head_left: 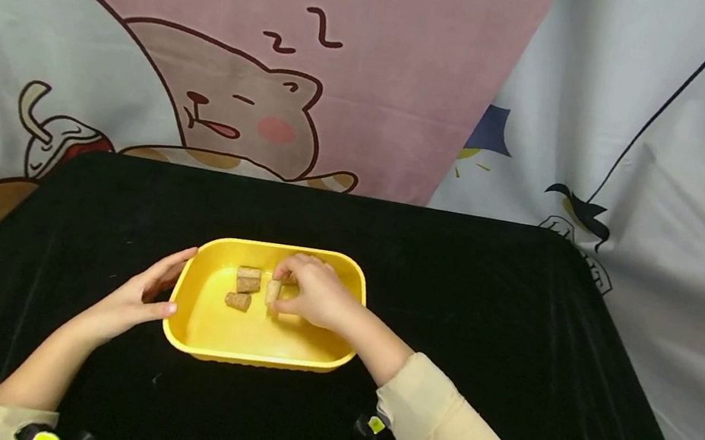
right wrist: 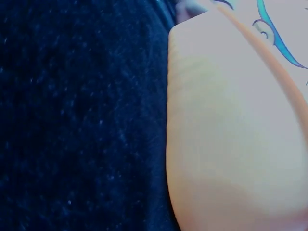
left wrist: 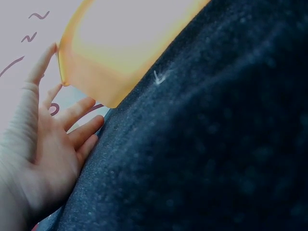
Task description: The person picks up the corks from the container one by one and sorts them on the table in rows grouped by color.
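A yellow plastic tray (head_left: 216, 341) lies on the black cloth. Inside it, left of centre, are short tan cylinders that look like corks: a pale one (head_left: 249, 273), a browner one (head_left: 248, 286) against it, and a speckled one (head_left: 237, 301) lying below them. My right hand (head_left: 320, 296) reaches in over the right side and pinches a pale cork-like piece (head_left: 272, 292) upright between thumb and fingers. Part of another piece (head_left: 289, 291) shows behind these fingers. At the tray's left end my left hand (head_left: 135, 297) rests its thumb and fingertips on the rim, fingers spread in the left wrist view.
Black cloth (head_left: 483, 310) covers the table around the tray. Behind its far edge hangs a printed curtain (head_left: 404, 67) with cartoon animals. The right wrist view is mostly filled by the tray's outer wall (right wrist: 231, 120).
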Tool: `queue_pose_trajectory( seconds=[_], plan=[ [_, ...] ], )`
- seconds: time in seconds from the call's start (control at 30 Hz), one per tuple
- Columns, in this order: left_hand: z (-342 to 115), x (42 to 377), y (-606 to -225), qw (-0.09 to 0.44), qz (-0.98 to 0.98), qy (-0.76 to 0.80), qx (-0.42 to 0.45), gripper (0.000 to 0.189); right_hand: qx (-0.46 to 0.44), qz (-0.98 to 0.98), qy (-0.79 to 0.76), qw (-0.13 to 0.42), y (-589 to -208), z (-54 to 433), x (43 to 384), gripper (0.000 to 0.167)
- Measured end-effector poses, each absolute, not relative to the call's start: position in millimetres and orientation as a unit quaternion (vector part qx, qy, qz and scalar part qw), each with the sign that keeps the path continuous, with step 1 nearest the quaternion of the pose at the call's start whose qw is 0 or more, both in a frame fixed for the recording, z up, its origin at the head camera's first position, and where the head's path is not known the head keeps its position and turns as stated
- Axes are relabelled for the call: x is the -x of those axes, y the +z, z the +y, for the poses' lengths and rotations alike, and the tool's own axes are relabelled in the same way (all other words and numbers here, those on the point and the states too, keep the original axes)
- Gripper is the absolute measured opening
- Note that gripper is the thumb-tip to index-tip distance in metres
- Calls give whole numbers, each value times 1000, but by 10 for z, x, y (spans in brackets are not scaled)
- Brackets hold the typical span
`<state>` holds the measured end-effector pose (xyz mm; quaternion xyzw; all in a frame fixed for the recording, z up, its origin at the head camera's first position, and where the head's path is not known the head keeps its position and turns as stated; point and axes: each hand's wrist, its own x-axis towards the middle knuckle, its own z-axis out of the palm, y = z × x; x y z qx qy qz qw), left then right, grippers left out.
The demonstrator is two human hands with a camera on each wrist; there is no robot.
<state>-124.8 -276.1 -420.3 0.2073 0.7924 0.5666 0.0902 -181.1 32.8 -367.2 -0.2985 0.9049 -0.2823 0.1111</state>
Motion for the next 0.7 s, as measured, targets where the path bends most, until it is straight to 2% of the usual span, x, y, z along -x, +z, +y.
queue_pose_trajectory(
  seconds=[0.37,0.7],
  plan=[
    [-2769,1243,-4213,88,787,574,-207,68,313,875,-359,92,-3545,461,1740,33],
    [-2757,1247,-4197,86,790,568,-214,68,290,861,-412,63,-3396,658,1606,33]
  ],
)
